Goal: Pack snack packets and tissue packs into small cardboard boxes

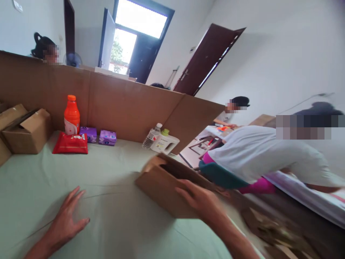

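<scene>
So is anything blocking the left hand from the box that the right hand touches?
Nothing that I can see: only the pale green cloth lies between the left hand and the cardboard box. The right hand touches the box's side.

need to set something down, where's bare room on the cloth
Bare: cloth between red packet, left hand and the carton the right hand touches. Crowded: along the cardboard wall, with boxes, orange bottle, purple packs, clear bottle and white jug.

Box (pixel 161 189) at my right hand (pixel 202 199). Behind it on table (pixel 113 212): jug (pixel 160 144), bottle (pixel 150 138) to its left. Further left: two packs (pixel 108 138), then second bottle (pixel 71 115) behind pouch (pixel 70 145). Carton (pixel 31 133) leftmost.
</scene>
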A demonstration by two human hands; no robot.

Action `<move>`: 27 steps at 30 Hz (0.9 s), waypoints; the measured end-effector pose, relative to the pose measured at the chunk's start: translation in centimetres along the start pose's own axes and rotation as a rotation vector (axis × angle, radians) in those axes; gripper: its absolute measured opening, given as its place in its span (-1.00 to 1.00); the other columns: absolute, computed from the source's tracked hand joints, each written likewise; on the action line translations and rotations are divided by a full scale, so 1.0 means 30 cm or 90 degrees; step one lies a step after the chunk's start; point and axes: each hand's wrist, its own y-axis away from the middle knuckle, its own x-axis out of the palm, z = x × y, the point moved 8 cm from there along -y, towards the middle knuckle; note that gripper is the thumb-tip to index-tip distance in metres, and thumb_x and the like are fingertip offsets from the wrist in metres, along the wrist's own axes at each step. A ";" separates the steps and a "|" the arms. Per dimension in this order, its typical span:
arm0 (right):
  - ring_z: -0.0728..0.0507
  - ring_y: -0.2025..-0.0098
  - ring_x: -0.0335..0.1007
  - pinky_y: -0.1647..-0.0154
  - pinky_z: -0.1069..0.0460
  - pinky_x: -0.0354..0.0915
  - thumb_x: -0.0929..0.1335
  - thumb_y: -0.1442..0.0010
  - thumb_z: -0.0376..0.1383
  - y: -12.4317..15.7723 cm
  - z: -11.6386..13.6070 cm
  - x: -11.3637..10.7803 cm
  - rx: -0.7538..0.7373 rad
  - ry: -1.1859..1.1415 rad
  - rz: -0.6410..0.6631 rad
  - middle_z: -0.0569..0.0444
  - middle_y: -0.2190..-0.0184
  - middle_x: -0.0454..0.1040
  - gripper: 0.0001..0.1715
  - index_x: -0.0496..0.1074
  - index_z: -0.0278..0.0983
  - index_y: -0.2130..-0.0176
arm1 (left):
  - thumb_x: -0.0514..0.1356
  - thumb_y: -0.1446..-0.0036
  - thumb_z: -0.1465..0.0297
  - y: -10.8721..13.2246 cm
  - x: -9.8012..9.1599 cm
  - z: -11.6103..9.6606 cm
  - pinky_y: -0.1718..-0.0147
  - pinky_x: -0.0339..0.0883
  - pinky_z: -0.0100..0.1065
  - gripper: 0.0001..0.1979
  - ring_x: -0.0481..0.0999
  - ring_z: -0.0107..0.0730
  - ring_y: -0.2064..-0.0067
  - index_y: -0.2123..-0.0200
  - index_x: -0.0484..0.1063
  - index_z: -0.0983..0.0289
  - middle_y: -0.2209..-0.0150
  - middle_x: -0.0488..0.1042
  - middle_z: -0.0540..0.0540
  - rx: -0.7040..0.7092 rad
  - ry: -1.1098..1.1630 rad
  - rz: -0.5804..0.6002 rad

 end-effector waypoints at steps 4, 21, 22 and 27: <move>-0.13 0.36 0.54 0.34 0.02 0.35 0.26 -0.36 -0.21 0.013 0.491 0.147 -0.244 -0.042 0.150 0.04 0.36 0.62 -0.73 0.54 -0.15 0.21 | 0.22 -0.19 0.25 -0.025 -0.196 -0.083 -0.19 0.34 0.12 -0.27 0.20 0.11 -0.38 -0.38 0.05 0.03 -0.42 0.09 0.24 -0.001 0.072 -0.046; -0.17 0.35 0.57 0.33 -0.05 0.48 0.42 -0.18 0.02 -0.259 0.522 0.229 0.002 -0.449 0.259 -0.02 0.39 0.64 -0.66 0.62 -0.16 0.26 | 0.07 0.01 0.63 -0.023 -0.452 -0.241 -0.08 0.45 0.01 -0.69 0.48 -0.11 -0.15 0.24 0.32 0.13 0.19 0.59 0.04 0.142 0.184 -0.192; -0.17 0.37 0.55 0.36 -0.05 0.46 0.45 -0.11 0.05 -0.296 0.488 0.324 0.065 -0.497 0.282 -0.03 0.39 0.64 -0.60 0.61 -0.21 0.29 | 0.07 0.02 0.63 -0.028 -0.456 -0.242 -0.08 0.45 0.02 -0.68 0.52 -0.13 -0.09 0.24 0.32 0.12 0.26 0.59 0.02 0.150 0.186 -0.193; -0.13 0.41 0.48 0.52 0.04 0.32 0.52 0.05 0.04 -0.409 0.519 0.867 0.160 -0.557 0.367 0.02 0.46 0.56 -0.53 0.56 -0.31 0.38 | 0.07 0.04 0.54 0.008 -0.443 -0.154 -0.01 0.48 0.03 -0.72 0.62 -0.18 0.18 0.28 0.35 0.06 0.43 0.56 -0.07 0.117 0.210 -0.208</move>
